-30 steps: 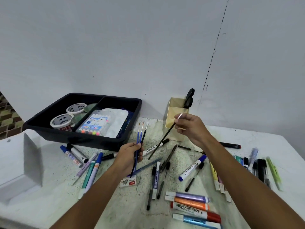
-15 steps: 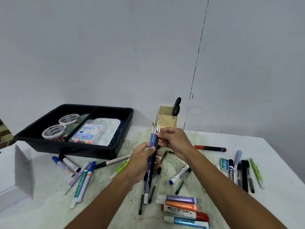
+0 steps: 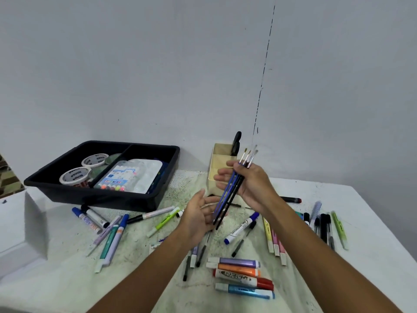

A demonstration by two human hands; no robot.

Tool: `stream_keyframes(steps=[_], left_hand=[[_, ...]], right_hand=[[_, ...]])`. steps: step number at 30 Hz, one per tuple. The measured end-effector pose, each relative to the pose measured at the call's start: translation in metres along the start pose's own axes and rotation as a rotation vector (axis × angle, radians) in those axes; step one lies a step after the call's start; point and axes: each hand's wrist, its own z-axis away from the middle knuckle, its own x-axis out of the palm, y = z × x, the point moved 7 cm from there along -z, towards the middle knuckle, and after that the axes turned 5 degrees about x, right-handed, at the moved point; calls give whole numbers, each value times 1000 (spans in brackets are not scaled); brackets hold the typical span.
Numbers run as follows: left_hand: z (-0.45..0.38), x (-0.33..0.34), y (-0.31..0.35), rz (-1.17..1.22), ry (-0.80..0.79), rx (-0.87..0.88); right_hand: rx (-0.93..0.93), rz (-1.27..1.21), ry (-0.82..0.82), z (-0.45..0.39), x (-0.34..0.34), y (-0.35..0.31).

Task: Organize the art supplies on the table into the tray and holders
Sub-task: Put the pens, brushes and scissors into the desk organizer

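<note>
I observe my right hand (image 3: 252,184) gripping a bundle of thin paintbrushes (image 3: 232,188), bristles up and handles slanting down to the left, held above the worktop (image 3: 67,279) just in front of the beige holder (image 3: 220,168). My left hand (image 3: 198,216) is spread, palm up, fingers relaxed, beside the lower ends of the handles; whether it touches them I cannot tell. The black tray (image 3: 101,195) stands at the back left holding tape rolls (image 3: 75,176), with markers (image 3: 241,275) scattered across the worktop.
</note>
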Motion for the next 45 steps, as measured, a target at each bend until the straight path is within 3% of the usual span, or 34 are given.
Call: stream_keyframes(steps=[7, 10, 14, 18, 22, 26, 32, 39, 45], left_hand=[[3, 35, -13, 374, -62, -13], [8, 43, -10, 162, -60, 90], [25, 47, 0, -271, -90, 389], [38, 49, 4, -553, 11, 594], [30, 37, 1, -602, 79, 543], [17, 21, 5, -668, 95, 539], [-23, 4, 31, -812, 63, 654], [-98, -11, 75, -874, -2, 642], [-137, -26, 66, -1225, -138, 713]], right_hand=[[-45, 18, 20, 23, -6, 2], [-43, 41, 12, 28, -11, 4], [-61, 65, -13, 29, -19, -7], [-66, 316, 5, 25, -14, -7], [-36, 755, 23, 16, -12, -12], [40, 792, -43, 4, -9, -14], [-60, 883, 20, -28, 3, -25], [-269, 907, 293, -90, 13, -79], [-420, 1016, 506, -155, 13, -97]])
